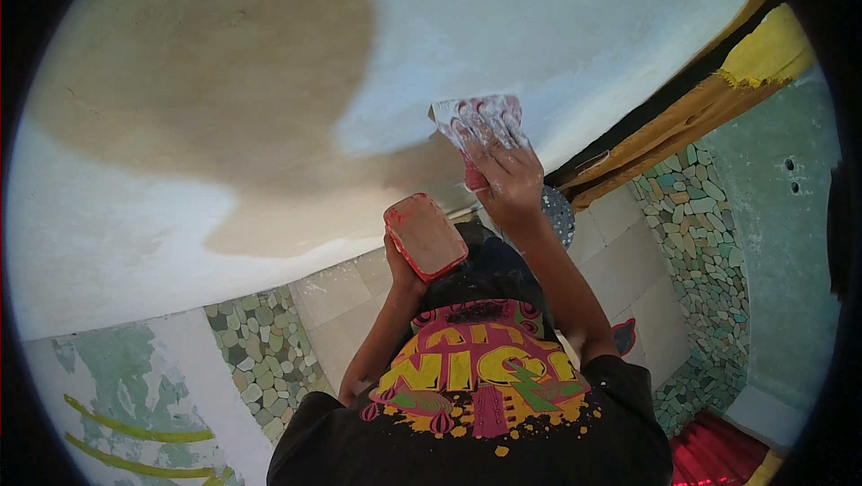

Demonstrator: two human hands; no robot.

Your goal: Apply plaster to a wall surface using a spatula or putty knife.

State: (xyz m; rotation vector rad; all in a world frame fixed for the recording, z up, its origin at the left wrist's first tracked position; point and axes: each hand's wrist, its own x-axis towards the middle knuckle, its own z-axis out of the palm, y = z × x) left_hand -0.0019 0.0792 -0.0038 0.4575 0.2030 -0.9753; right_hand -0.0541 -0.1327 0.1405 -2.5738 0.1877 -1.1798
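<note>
My right hand (510,176) presses a thin reddish putty spreader (446,113), smeared with white, close to the pale wall (269,64). Its fingers lie along the blade, and white residue coats them. Whether the blade touches the wall is hard to tell. Lower and to the left, my left hand (402,266) grips a red rectangular tub (391,218) by its side. Smooth beige paste (427,233) shows in the tub, and smears mark its rim. A shadow falls across the wall left of the spreader.
Beside my right forearm is a dark speckled round object (558,217), partly hidden. A brown wooden edge (646,131) with yellow cloth (768,46) borders the wall at right. Below lie floor tiles (346,302) and pebble strips (256,351). Red fabric (718,450) sits at lower right.
</note>
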